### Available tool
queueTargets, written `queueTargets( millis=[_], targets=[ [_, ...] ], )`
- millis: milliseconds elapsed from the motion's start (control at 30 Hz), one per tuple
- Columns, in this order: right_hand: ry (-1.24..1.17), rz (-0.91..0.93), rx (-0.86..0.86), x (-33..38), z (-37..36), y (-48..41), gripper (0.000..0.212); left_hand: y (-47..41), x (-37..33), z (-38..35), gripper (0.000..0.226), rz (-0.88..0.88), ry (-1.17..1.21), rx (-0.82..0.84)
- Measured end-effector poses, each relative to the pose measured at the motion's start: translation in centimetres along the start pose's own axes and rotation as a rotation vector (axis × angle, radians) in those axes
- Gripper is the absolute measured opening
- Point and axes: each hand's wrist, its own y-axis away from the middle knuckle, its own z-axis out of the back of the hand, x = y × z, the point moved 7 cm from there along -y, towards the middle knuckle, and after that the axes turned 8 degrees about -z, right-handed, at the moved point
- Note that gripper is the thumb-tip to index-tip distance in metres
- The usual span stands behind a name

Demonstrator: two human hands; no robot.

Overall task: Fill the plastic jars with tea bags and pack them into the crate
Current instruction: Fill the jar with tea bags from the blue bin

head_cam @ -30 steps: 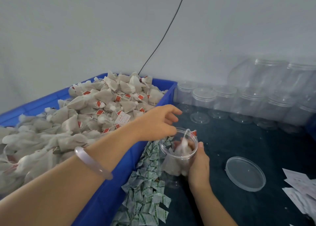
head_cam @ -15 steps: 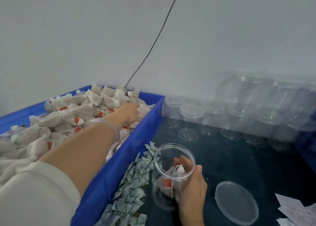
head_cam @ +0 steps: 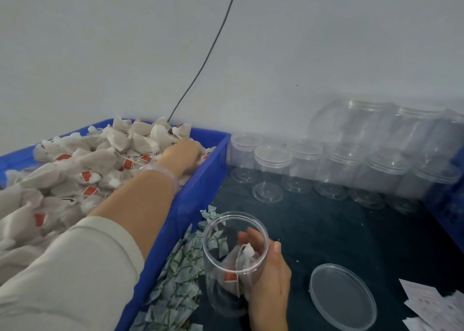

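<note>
Filling step: the right hand (head_cam: 271, 280) grips the jar (head_cam: 226, 268) (few bags inside). The left hand (head_cam: 182, 155), mid-left, reaches among the tea bags (head_cam: 100, 160), grip unclear. Next: bring one bag over the jar's mouth.

A cream sleeve (head_cam: 75, 268) and a translucent bangle (head_cam: 160, 170) on the left arm.

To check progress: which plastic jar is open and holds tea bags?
The jar gripped by the right hand; the jars along the wall are lidded and empty.
</note>
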Motion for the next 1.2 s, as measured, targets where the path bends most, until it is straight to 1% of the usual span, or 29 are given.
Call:
queueTargets(
  millis=[33,67,133,167,200,233,267,300,333,367,433,467,533,600,700,733,767,800,833,867,900,933,967,1000,1033,1067,1100,1133,1200],
  targets=[
    [-0.058,-0.009,0.016,-0.2,-0.1,-0.1,0.039,-0.3,-0.1,0.4,0.009,-0.036,0.081,-0.08],
    [-0.068,-0.009,0.018,-0.3,-0.3,-0.1,0.043,0.3,-0.2,1.2,0.011,-0.027,0.203,-0.184],
    [-0.052,0.019,0.016,0.0,-0.3,0.1,0.043,1.6,0.1,2.8,0.007,-0.01,0.461,-0.394],
    [-0.046,0.037,0.011,0.2,-0.2,0.2,0.042,2.6,0.1,3.5,0.01,-0.015,0.603,-0.472],
    [-0.035,0.048,0.014,0.4,-0.3,0.3,0.043,3.7,-0.3,4.4,0.02,-0.054,0.735,-0.528],
    [-0.031,0.062,0.009,0.3,-0.3,0.3,0.046,5.0,-1.3,5.5,0.03,-0.145,0.834,-0.553],
    [-0.023,0.063,-0.002,0.4,-0.3,0.4,0.047,6.6,-2.8,6.7,0.037,-0.265,0.891,-0.531],
    [-0.029,0.056,-0.008,0.3,-0.3,0.4,0.044,8.1,-4.6,7.6,0.035,-0.39,0.906,-0.467],
    [-0.03,0.044,-0.014,0.3,-0.2,0.4,0.042,9.4,-6.3,7.8,0.029,-0.471,0.854,-0.357],
    [-0.027,0.034,-0.01,0.4,-0.2,0.4,0.044,10.5,-8.1,7.7,0.023,-0.517,0.764,-0.222],
    [-0.011,0.021,-0.008,0.5,-0.1,0.5,0.044,12.2,-10.8,6.3,0.019,-0.551,0.514,0.038],
    [-0.002,0.021,-0.014,0.6,0.0,0.5,0.044,12.6,-11.7,5.6,0.017,-0.557,0.395,0.11],
    [0.003,0.028,-0.023,0.6,0.1,0.4,0.046,13.1,-12.6,4.8,0.02,-0.569,0.233,0.147],
    [0.014,0.025,-0.031,0.6,0.1,0.3,0.046,13.3,-12.8,4.6,0.025,-0.563,0.229,0.204],
    [0.056,0.026,-0.042,0.5,0.2,0.3,0.045,13.8,-12.9,4.3,0.025,-0.571,0.288,0.384],
    [0.064,0.036,-0.044,0.6,0.2,0.3,0.045,13.8,-12.8,4.3,0.025,-0.574,0.342,0.418],
    [0.053,0.048,-0.041,0.6,0.2,0.2,0.046,13.1,-12.3,4.5,0.025,-0.558,0.417,0.381],
    [0.036,0.063,-0.028,0.6,0.2,0.2,0.046,11.7,-10.9,4.8,0.025,-0.501,0.473,0.273],
    [0.025,0.072,-0.016,0.5,0.2,0.1,0.046,10.1,-8.7,5.3,0.027,-0.403,0.467,0.108],
    [0.021,0.069,-0.007,0.2,0.2,0.1,0.046,8.7,-5.9,5.5,0.027,-0.271,0.38,-0.053],
    [0.016,0.058,-0.003,0.0,0.2,0.0,0.046,7.9,-2.8,4.9,0.023,-0.124,0.262,-0.148],
    [0.009,0.051,0.008,-0.1,0.2,0.0,0.046,7.4,0.2,3.7,0.021,-0.006,0.152,-0.169],
    [0.004,0.049,0.015,-0.2,0.1,-0.1,0.046,7.4,2.6,2.1,0.021,0.074,0.053,-0.113],
    [0.005,0.044,0.016,-0.2,0.0,-0.2,0.046,7.4,4.5,0.2,0.025,0.124,-0.014,-0.023],
    [0.011,0.038,0.012,-0.3,0.0,-0.3,0.046,7.5,5.6,-1.3,0.032,0.147,-0.066,0.051],
    [0.013,0.035,0.008,-0.3,0.0,-0.3,0.046,7.4,6.4,-2.2,0.038,0.155,-0.101,0.071],
    [0.012,0.036,0.007,-0.3,0.1,-0.4,0.046,7.5,6.7,-2.3,0.037,0.176,-0.114,0.069],
    [0.011,0.043,0.009,-0.3,0.1,-0.4,0.046,7.4,6.8,-2.0,0.029,0.201,-0.094,0.024],
    [0.002,0.061,0.011,-0.2,0.1,-0.3,0.047,7.5,6.7,-0.8,0.001,0.24,-0.064,-0.05]
  ],
)
